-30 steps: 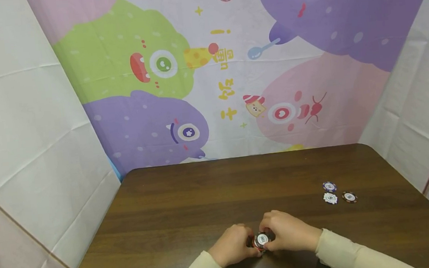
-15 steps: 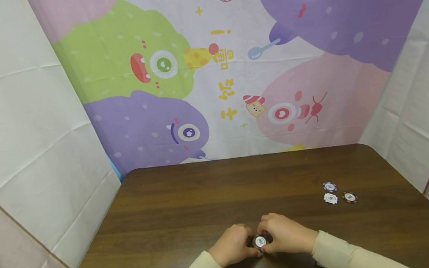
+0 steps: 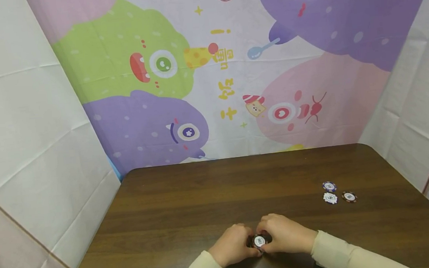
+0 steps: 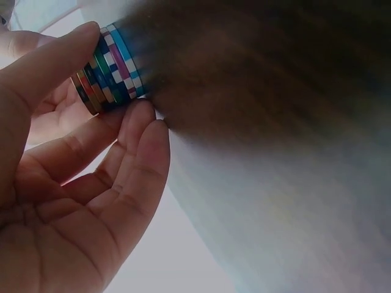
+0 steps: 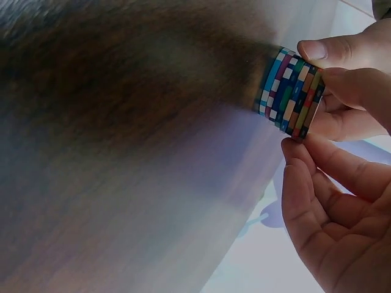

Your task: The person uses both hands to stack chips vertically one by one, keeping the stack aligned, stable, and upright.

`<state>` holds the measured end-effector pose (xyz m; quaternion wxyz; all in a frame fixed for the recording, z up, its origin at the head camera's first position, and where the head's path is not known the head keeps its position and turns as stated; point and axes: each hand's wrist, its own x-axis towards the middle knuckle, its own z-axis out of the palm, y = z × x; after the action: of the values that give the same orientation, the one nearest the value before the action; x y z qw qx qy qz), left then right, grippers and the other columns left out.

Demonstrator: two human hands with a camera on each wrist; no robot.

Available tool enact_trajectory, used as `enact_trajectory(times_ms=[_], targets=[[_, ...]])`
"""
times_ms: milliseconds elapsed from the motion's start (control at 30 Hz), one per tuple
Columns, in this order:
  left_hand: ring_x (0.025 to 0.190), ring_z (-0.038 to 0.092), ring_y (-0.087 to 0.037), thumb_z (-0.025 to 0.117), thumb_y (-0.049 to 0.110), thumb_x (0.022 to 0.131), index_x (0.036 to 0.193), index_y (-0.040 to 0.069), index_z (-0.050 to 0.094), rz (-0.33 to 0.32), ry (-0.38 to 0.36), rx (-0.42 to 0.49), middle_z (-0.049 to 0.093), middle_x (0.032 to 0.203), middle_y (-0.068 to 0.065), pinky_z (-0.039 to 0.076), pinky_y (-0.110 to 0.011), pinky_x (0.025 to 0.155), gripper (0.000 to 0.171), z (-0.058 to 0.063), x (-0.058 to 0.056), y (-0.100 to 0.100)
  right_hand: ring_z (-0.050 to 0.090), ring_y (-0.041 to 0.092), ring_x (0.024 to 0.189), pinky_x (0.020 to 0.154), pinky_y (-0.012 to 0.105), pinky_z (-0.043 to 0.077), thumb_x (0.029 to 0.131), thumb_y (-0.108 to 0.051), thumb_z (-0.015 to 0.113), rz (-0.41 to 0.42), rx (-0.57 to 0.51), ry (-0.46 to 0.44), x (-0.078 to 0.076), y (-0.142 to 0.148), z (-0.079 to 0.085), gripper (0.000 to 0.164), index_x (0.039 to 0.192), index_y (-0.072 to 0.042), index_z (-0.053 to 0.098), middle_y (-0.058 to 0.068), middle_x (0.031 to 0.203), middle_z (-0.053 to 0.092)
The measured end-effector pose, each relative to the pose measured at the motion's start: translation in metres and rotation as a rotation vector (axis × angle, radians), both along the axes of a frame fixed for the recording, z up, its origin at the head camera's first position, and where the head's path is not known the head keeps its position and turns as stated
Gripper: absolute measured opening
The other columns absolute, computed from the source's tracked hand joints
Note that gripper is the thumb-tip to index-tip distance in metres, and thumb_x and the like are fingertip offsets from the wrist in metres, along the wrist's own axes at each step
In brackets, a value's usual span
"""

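A short stack of poker chips (image 3: pixel 259 241) stands on the table near its front, topped by a dark-edged chip with a white centre marked 100. My left hand (image 3: pixel 233 245) grips it from the left, and my right hand (image 3: pixel 286 235) from the right. In the left wrist view, the thumb and fingers close round the stack's side (image 4: pixel 110 70), whose striped edges show blue, purple, green and orange bands. The right wrist view has the same stack (image 5: pixel 287 91) between thumb and fingers, its chips lying flush or nearly so.
Three loose chips lie on the brown table (image 3: pixel 204 194) at the right: a purple one (image 3: pixel 329 186), a white one (image 3: pixel 330 198) and a black-and-orange one (image 3: pixel 350 197). A cartoon-print cloth (image 3: pixel 230 141) hangs behind the table, with pale cloth on both sides.
My right hand has shifted slightly left and toward the front, bringing the top chip from an offset position into line with the stack. The left hand has stayed in place.
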<state>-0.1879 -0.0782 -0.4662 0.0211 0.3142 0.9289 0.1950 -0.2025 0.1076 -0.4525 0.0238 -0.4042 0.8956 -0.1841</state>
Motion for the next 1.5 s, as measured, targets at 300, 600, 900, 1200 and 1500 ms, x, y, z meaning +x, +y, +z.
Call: enact_trajectory(times_ms=[300, 600, 900, 1200, 1500], targets=[[0.062, 0.041, 0.0, 0.08, 0.033, 0.065, 0.082, 0.014, 0.063, 0.003, -0.033, 0.021, 0.053, 0.068, 0.01, 0.036, -0.016, 0.053, 0.031, 0.001, -0.001, 0.0, 0.05, 0.004, 0.079, 0.069, 0.022, 0.045, 0.073, -0.029, 0.073, -0.022, -0.03, -0.011, 0.0, 0.004, 0.002, 0.027, 0.094, -0.013, 0.068, -0.009, 0.087, 0.058], [0.07, 0.049, 0.0, 0.08, 0.034, 0.065, 0.094, 0.011, 0.065, 0.002, 0.001, -0.003, 0.06, 0.084, 0.006, 0.041, -0.016, 0.061, 0.04, 0.003, 0.001, 0.003, 0.057, 0.01, 0.084, 0.07, 0.026, 0.048, 0.076, -0.033, 0.072, -0.089, -0.059, 0.014, -0.007, 0.023, 0.013, 0.032, 0.099, -0.011, 0.067, -0.006, 0.094, 0.061], [0.068, 0.047, 0.0, 0.08, 0.033, 0.066, 0.098, 0.011, 0.066, 0.012, 0.032, 0.006, 0.058, 0.084, 0.005, 0.041, -0.017, 0.06, 0.041, 0.004, 0.003, 0.003, 0.06, 0.012, 0.08, 0.069, 0.027, 0.049, 0.075, -0.032, 0.073, -0.239, -0.11, 0.055, -0.019, 0.056, 0.014, 0.033, 0.097, -0.008, 0.067, -0.003, 0.09, 0.062], [0.075, 0.053, -0.001, 0.079, 0.031, 0.067, 0.097, 0.011, 0.067, 0.017, 0.023, 0.019, 0.062, 0.087, 0.006, 0.044, -0.018, 0.066, 0.037, 0.002, 0.002, 0.004, 0.06, 0.014, 0.083, 0.07, 0.032, 0.049, 0.077, -0.032, 0.072, -0.413, -0.149, -0.001, -0.031, 0.09, 0.018, 0.036, 0.102, -0.007, 0.065, 0.003, 0.096, 0.065], [0.078, 0.054, -0.002, 0.079, 0.031, 0.068, 0.097, 0.011, 0.067, 0.011, 0.035, 0.022, 0.063, 0.09, 0.005, 0.044, -0.018, 0.067, 0.037, 0.002, 0.003, 0.004, 0.061, 0.024, 0.083, 0.069, 0.04, 0.049, 0.077, -0.029, 0.071, -0.519, -0.146, 0.067, -0.049, 0.126, 0.012, 0.037, 0.102, -0.002, 0.065, 0.009, 0.095, 0.064]])
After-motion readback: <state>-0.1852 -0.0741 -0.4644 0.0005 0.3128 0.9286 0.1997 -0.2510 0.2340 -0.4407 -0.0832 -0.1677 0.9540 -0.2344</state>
